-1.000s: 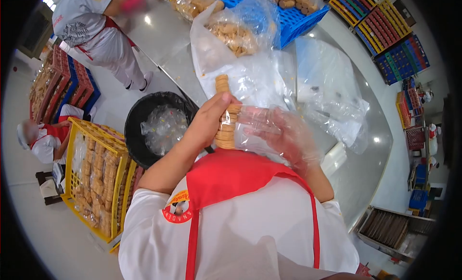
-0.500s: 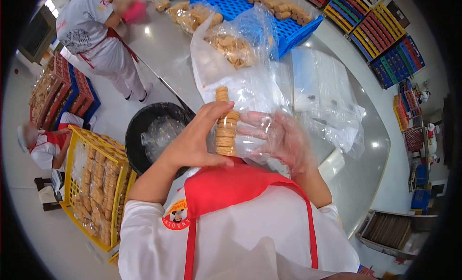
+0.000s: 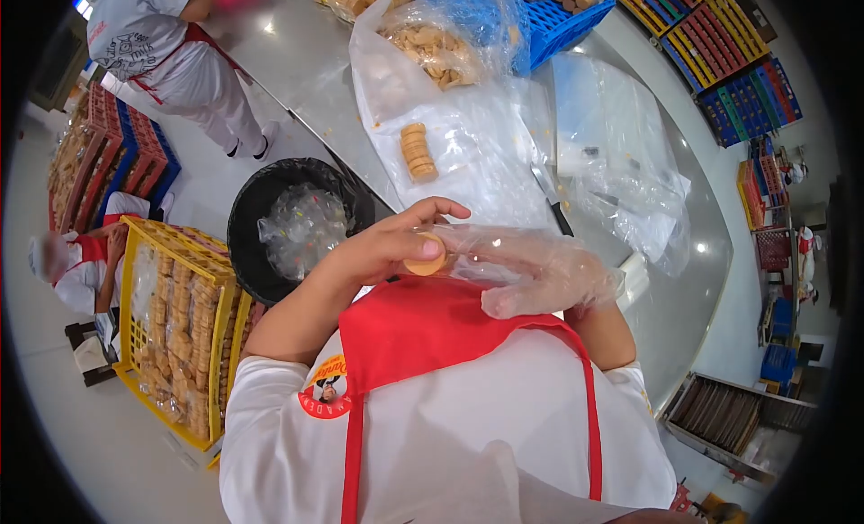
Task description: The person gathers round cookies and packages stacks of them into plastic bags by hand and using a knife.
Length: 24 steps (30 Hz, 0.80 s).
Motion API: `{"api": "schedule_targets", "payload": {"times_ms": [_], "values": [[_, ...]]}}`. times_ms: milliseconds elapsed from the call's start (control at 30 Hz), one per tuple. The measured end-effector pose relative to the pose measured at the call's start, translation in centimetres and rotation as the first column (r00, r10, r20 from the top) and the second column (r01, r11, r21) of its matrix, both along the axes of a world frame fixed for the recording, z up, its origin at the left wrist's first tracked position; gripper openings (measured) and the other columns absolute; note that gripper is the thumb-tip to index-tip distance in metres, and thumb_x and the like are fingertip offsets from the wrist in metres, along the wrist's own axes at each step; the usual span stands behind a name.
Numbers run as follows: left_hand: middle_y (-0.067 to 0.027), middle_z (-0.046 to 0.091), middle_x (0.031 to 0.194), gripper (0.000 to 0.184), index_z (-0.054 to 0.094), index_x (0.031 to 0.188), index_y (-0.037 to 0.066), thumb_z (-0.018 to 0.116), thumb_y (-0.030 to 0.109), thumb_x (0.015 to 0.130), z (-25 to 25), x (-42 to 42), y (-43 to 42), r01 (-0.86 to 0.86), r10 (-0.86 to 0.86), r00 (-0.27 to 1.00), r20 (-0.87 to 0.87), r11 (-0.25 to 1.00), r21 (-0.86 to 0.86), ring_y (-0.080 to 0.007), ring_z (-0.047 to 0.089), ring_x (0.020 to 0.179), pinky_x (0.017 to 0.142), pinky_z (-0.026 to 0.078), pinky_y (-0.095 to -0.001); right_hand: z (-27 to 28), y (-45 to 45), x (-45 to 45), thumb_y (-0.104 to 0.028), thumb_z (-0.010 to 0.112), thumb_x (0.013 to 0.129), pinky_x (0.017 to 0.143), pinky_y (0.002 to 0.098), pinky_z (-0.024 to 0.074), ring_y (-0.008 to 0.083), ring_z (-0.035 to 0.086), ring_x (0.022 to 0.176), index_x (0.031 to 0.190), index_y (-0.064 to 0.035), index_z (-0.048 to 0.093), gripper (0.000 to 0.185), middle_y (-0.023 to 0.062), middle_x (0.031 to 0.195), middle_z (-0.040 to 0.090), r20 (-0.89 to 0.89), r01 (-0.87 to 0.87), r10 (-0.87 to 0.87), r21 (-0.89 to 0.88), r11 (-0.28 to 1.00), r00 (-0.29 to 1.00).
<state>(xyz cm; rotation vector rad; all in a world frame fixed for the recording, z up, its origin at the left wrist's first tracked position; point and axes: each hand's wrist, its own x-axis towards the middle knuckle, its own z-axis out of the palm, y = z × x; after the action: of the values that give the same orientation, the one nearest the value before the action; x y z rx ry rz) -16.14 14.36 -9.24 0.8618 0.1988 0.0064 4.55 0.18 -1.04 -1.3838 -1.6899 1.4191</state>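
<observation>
Landmark: the white sheet [image 3: 468, 177], spread on the metal tabletop [image 3: 310, 87] in front of the person.
Left hand [image 3: 396, 245]: bent around the held biscuit [image 3: 425, 258], thumb pressed on its round face; it was on the near side of the white sheet, above the red apron [image 3: 414, 321]. Whether more biscuits lay behind that face could not be told.
Right hand [image 3: 540, 272]: inside a clear bag [image 3: 580, 263], thumb and fingers parted, not clenched; it was near the held biscuit, at the near right of the white sheet. The film reached the left hand's fingers.
Short biscuit stack [image 3: 418, 152]: lying on the white sheet, apart from both hands.
Biscuit pieces [image 3: 432, 56]: heaped in clear plastic at the far end of the white sheet.
Blue crate [image 3: 562, 33]: beyond the white sheet, with biscuits at its far side.
Flat clear bags [image 3: 612, 146]: layered to the right of the white sheet.
Knife [image 3: 551, 193]: along the right edge of the white sheet, its dark handle toward the person.
Black-lined bin [image 3: 256, 227]: left of the white sheet, crumpled clear plastic [image 3: 301, 227] inside.
Yellow crate [image 3: 214, 344]: farther left than the bin, holding packed biscuits [image 3: 184, 335].
</observation>
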Motion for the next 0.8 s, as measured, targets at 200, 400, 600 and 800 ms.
{"api": "schedule_targets", "payload": {"times_ms": [200, 400, 600, 800], "values": [[-0.0163, 0.053, 0.130, 0.078, 0.035, 0.143, 0.002, 0.068, 0.043, 0.085, 0.2, 0.7, 0.6, 0.052, -0.055, 0.998, -0.019, 0.993, -0.106, -0.0271, 0.058, 0.116, 0.099, 0.048, -0.0386, -0.4, -0.1, 0.2, -0.032, 0.061, 0.095, 0.104, 0.0365, 0.0439, 0.0270, 0.055, 0.126, 0.138, -0.0025, 0.054, 0.053, 0.0155, 0.139, 0.056, -0.298, 0.063, -0.044, 0.054, 0.997, 0.953], [-0.0135, 0.044, 0.140, 0.094, 0.033, 0.147, 0.007, 0.076, 0.054, 0.079, 1.0, 0.2, 0.5, -0.233, 0.236, 0.968, 0.082, 0.971, -0.047, -0.0260, 0.053, 0.122, 0.099, 0.045, -0.0414, -1.1, 0.4, 1.6, -0.049, 0.041, 0.102, 0.096, 0.0409, 0.0499, 0.0350, 0.055, 0.125, 0.142, 0.0017, 0.047, 0.065, 0.0189, 0.147, 0.047, -0.672, 0.172, -0.327, -0.288, 0.942, 0.665], [-0.0170, 0.032, 0.151, 0.136, 0.026, 0.152, 0.006, 0.098, 0.037, 0.042, 3.2, -1.0, 0.3, -0.492, 0.271, 0.847, 0.458, 0.070, 0.868, -0.0328, 0.037, 0.138, 0.112, 0.031, -0.0433, -2.8, 0.8, 2.2, -0.054, 0.031, 0.102, 0.094, 0.0618, 0.0482, 0.0557, 0.043, 0.129, 0.148, 0.0105, 0.026, 0.079, 0.0275, 0.155, 0.028, -0.820, 0.108, -0.406, -0.398, 0.911, 0.404], [-0.0170, 0.045, 0.140, 0.102, 0.042, 0.140, 0.005, 0.092, 0.016, 0.052, 4.3, -0.4, 0.4, -0.460, 0.134, 0.885, 0.445, 0.106, 0.882, -0.0341, 0.042, 0.134, 0.111, 0.032, -0.0416, -2.7, 0.9, 1.6, -0.052, 0.030, 0.103, 0.092, 0.0700, 0.0451, 0.0605, 0.041, 0.127, 0.149, 0.0109, 0.023, 0.078, 0.0310, 0.154, 0.025, -0.860, -0.015, -0.469, -0.481, 0.877, 0.201]]}}
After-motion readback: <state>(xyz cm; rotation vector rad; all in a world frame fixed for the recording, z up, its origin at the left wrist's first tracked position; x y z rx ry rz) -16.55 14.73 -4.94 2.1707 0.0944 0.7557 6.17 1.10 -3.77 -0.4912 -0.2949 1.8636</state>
